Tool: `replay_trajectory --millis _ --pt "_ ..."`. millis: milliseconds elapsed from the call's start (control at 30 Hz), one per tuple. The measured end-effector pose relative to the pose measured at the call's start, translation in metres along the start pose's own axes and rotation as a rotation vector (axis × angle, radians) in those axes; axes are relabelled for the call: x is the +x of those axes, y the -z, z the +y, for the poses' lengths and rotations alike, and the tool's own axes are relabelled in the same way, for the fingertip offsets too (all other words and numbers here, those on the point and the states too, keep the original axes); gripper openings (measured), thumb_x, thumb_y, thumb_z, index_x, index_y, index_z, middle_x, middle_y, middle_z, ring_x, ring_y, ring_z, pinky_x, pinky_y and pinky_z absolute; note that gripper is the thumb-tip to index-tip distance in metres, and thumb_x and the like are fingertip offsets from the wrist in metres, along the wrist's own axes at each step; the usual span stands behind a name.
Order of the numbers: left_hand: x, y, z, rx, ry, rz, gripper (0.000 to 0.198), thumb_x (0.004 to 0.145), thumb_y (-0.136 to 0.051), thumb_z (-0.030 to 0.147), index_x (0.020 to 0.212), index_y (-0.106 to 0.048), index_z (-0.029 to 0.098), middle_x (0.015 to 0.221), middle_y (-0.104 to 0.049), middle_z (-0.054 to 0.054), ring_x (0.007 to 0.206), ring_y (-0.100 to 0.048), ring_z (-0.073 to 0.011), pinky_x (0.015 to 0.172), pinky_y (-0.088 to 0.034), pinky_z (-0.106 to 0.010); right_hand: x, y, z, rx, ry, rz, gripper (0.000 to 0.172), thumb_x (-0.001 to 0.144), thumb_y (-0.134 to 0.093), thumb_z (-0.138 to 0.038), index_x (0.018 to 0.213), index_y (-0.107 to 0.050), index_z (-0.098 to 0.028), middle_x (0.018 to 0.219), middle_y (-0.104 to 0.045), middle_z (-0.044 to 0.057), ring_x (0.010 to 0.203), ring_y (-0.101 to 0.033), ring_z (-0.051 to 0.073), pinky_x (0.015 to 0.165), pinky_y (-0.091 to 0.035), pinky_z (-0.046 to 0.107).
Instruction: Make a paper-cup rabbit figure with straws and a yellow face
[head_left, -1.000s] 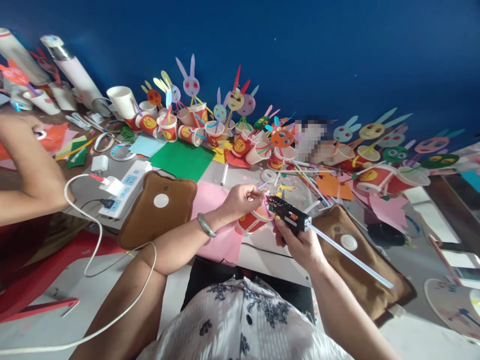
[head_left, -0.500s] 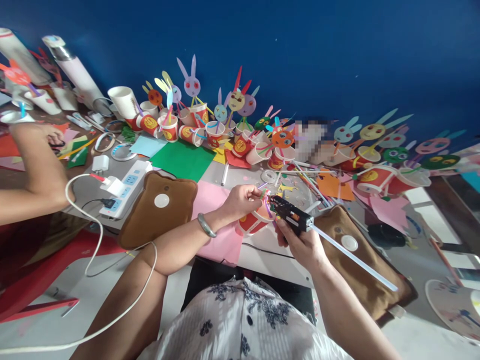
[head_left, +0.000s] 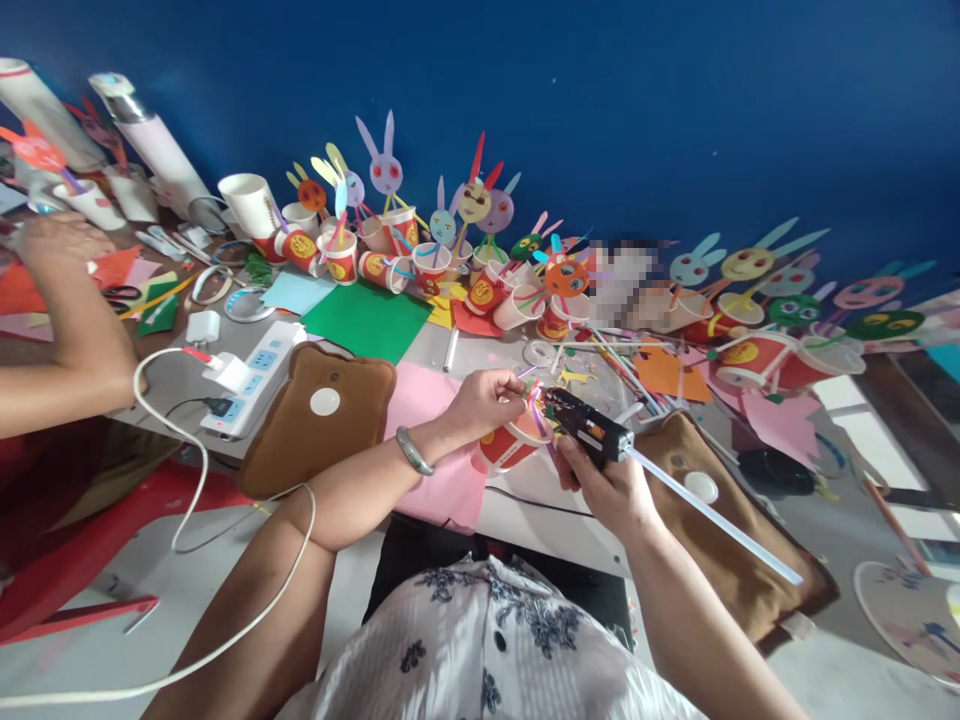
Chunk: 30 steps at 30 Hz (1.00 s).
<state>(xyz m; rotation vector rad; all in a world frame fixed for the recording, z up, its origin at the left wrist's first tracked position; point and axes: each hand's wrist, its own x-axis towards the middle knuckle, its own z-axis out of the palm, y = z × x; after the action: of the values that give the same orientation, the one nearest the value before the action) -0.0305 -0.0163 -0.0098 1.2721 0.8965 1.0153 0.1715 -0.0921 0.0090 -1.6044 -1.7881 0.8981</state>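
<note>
My right hand (head_left: 604, 480) is closed round a black hot glue gun (head_left: 589, 422), with a long clear glue stick (head_left: 712, 515) running out of its back end. The gun's nozzle end is close to the rim of a red and white paper cup (head_left: 510, 448) in front of me. My left hand (head_left: 487, 400), with a bangle at the wrist, pinches at the cup's far side. Small red and green bits and a purple strip (head_left: 538, 408) show by its fingertips; exactly what they grip is hidden. Under the cup's left side lies pink paper (head_left: 442, 490).
Brown plush pads (head_left: 337, 395) lie on both sides. A power strip (head_left: 255, 380) with plugs and a white cable (head_left: 202, 470) is at left. Several paper cups with rabbit faces (head_left: 386, 172) line the blue wall. At far left, another person's arm (head_left: 75, 320) reaches over red paper.
The glue gun and my right hand have shifted very slightly right. My left hand stays by the cup. The other person's hand has moved up and left, leaving black scissors on the table.
</note>
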Motion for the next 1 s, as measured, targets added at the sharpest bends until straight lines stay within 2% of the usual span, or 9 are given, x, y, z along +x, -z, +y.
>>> replay_trajectory --millis 167,467,1000 --pt "-0.001 -0.001 0.003 -0.024 0.026 -0.005 0.010 0.071 -0.062 0.011 0.079 -0.068 0.010 0.075 -0.071 -0.003 0.066 -0.063 -0.0125 0.063 -0.046 -0.021 0.003 0.002 -0.006 -0.017 0.024 -0.018 0.058 0.098 -0.046 -0.065 0.062 -0.056 -0.021 0.051 -0.056 0.002 0.050 -0.052 0.013 0.051 -0.043 0.027" --pt "-0.003 -0.002 0.010 -0.023 0.048 0.007 0.008 0.068 -0.060 0.009 0.072 -0.066 0.012 0.063 -0.064 0.003 0.059 -0.056 -0.0094 0.059 -0.040 -0.020 0.002 0.003 -0.005 -0.029 -0.006 -0.021 0.058 0.097 -0.047 -0.067 0.062 -0.056 -0.021 0.050 -0.057 0.002 0.049 -0.053 0.014 0.049 -0.043 0.027" --pt "-0.002 0.000 0.007 0.023 0.019 -0.016 0.011 0.070 -0.060 0.012 0.077 -0.068 0.012 0.071 -0.068 0.000 0.064 -0.058 -0.0099 0.063 -0.042 -0.020 0.002 0.004 -0.011 -0.033 -0.017 -0.021 0.060 0.095 -0.047 -0.069 0.062 -0.057 -0.021 0.050 -0.057 0.002 0.047 -0.052 0.014 0.050 -0.043 0.028"
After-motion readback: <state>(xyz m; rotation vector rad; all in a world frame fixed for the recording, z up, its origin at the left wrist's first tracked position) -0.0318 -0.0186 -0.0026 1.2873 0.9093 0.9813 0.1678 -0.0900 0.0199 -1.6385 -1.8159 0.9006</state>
